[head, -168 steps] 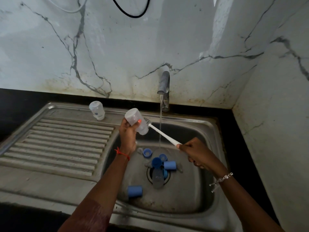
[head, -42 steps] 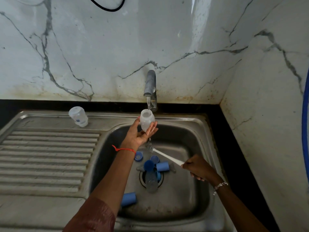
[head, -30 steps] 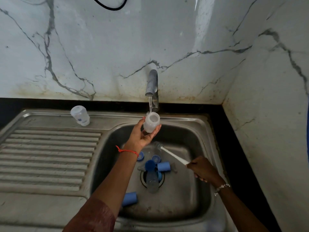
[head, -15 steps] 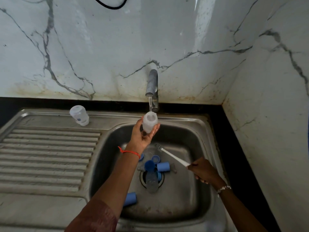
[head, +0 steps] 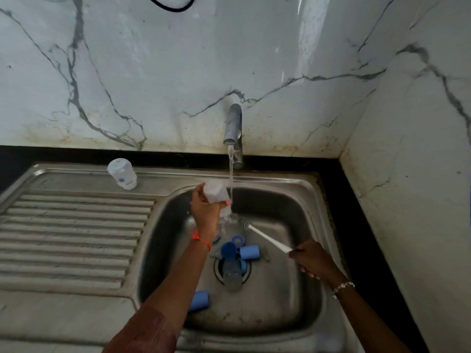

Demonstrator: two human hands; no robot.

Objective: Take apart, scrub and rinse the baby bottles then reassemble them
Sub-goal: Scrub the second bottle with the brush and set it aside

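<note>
Head view: left hand [head: 206,212] holds bottle [head: 215,191] tilted (draining); right hand [head: 312,258] holds brush [head: 265,236].

Single view, head-worn, wide-angle. The camera is above and just in front of the sink [head: 293,309], facing forward and tilted down. The basin floor is seen from steeply above; the back wall [head: 153,72] fills the upper half almost head-on. The tap [head: 233,123] sits about centre frame. Range is close: both forearms enter from the bottom edge, and the left hand [head: 206,212] and right hand [head: 309,258] are mid-frame over the basin. The drainboard [head: 76,238] takes up the left side and the side wall [head: 420,174] closes the right. The dark worktop [head: 51,154] strip runs across under the back wall. The wall corner line leans in frame. The top edge cuts a black cable [head: 168,6] loop.
</note>
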